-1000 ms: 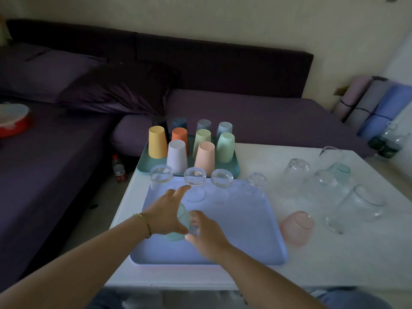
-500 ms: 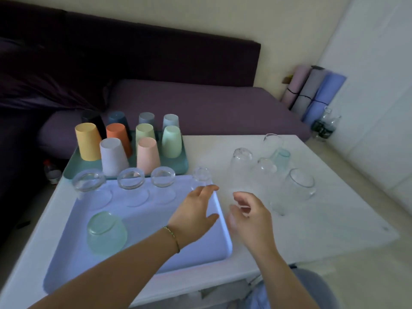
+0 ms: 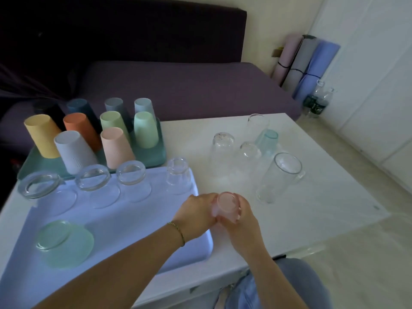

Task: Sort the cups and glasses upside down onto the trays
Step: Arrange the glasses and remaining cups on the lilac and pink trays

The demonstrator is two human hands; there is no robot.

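White table: lilac tray near left, teal tray far left touching it, loose glasses right.

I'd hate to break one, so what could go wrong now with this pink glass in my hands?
Your left hand and right hand grip the pink glass right beside the raised rim of the lavender tray. Set down on that rim, it could tip. The small clear glass at the tray's corner stands just beyond your hands and might get knocked. The tall clear glass is close too.
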